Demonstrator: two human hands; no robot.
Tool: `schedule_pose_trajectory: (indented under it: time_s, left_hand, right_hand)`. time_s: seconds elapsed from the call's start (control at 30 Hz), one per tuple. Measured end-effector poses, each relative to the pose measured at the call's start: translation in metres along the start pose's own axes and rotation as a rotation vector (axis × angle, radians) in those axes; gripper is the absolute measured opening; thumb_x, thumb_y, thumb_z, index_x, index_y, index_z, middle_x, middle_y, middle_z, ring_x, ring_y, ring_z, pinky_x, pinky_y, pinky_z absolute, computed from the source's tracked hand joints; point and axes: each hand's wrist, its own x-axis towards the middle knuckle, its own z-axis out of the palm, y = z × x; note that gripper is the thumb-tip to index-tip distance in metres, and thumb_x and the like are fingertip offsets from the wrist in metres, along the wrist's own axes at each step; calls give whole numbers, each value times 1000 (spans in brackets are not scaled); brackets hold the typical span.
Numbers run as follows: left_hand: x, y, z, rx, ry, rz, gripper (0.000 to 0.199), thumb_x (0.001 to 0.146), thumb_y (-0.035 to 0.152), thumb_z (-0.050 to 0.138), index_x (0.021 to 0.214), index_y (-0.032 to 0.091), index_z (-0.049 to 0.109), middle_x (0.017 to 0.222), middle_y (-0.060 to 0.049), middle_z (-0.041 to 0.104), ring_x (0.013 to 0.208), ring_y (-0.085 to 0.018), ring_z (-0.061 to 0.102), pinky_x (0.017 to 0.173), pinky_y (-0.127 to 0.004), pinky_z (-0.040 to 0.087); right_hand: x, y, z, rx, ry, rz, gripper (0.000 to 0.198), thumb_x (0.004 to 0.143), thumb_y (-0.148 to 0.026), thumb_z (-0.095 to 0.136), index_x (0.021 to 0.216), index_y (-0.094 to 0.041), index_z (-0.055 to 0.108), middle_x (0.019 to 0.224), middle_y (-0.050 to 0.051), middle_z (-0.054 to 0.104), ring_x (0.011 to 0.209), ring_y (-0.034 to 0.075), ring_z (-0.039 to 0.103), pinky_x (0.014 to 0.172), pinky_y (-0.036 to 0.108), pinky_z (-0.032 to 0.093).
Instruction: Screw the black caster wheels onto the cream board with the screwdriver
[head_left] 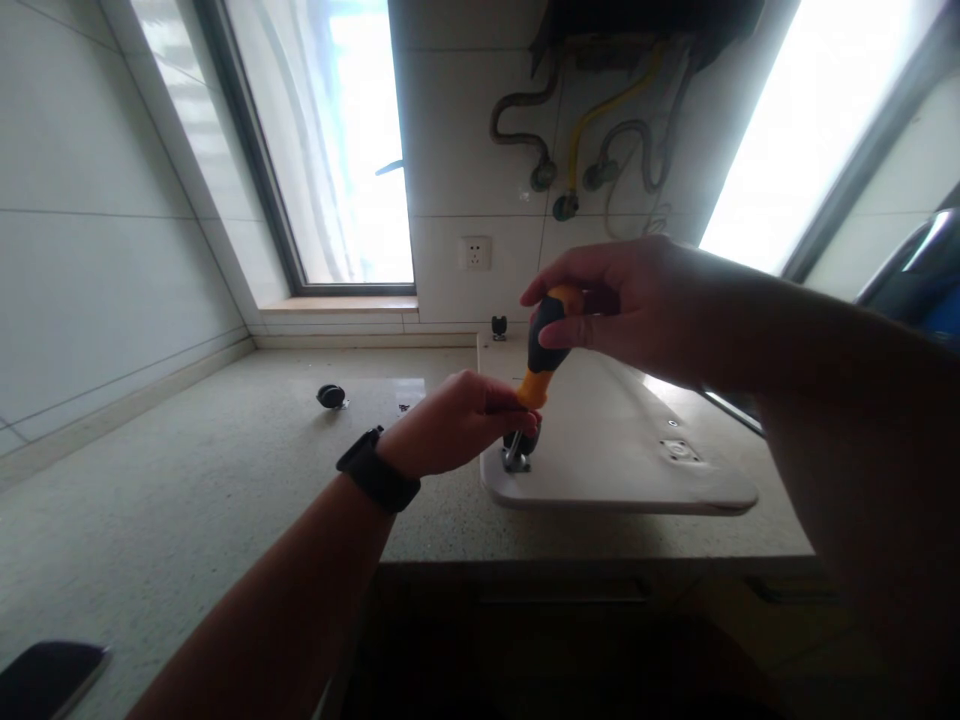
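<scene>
My right hand (600, 310) is wrapped round the orange and black handle of a screwdriver (550, 335), which tilts down to the left. Its metal shaft reaches the metal plate of a black caster wheel (528, 436) at the near left corner of a white board (600, 450). My left hand (480, 415), with a black watch on the wrist, has its fingers closed around the lower end of the screwdriver, close against the wheel. Whether those fingers also grip the wheel is hidden. A bare mounting spot (680, 451) shows at the board's right side.
The board lies on a speckled countertop (262, 500). A loose caster (331, 397) rests to the left, and another caster (499, 327) stands at the board's far left corner. A dark flat object (52, 680) lies near left. Pipes and a socket (476, 253) are on the wall.
</scene>
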Motion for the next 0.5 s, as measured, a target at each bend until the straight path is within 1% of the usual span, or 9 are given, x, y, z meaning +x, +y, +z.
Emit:
schedule_pose_trajectory:
  time_s: [0.1,0.2,0.27,0.4,0.5]
  left_hand:
    - [0,-1,0,-15,-17,-9,23,100,32,65,104,14,79,104,-10,80,93,-20,75,92,-37,58]
    - [-1,-2,0,-15,-39,-15,25,100,34,65,106,14,79,106,-10,80,94,-20,74,91,-38,59]
    - [-1,-1,0,-25,-41,-12,25,100,33,65,106,13,79,107,-11,80,94,-20,74,92,-38,58]
    - [-1,0,1,-51,-30,-19,22,99,29,65,105,11,78,106,-12,80,94,-20,74,91,-36,58]
    - [-1,0,1,-39,-18,-15,22,99,29,65,103,12,78,105,-11,80,93,-19,74,90,-34,58]
  right_hand:
    - [-1,-3,0,-74,54,58,42,76,-55,82,105,-25,76,86,5,73,67,19,64,59,38,49]
    - [-3,-7,3,-96,90,88,43,73,-59,83,94,-22,76,75,5,70,55,16,54,49,35,39]
    - [-4,-13,6,-133,113,125,42,72,-58,84,90,-21,76,70,5,67,54,15,51,49,35,36]
    - [-3,-29,11,-198,156,209,40,73,-56,83,84,-19,74,68,5,66,53,15,52,50,36,39]
    - [-1,-33,14,-204,185,249,38,74,-55,83,81,-19,73,67,4,67,50,14,52,49,35,39]
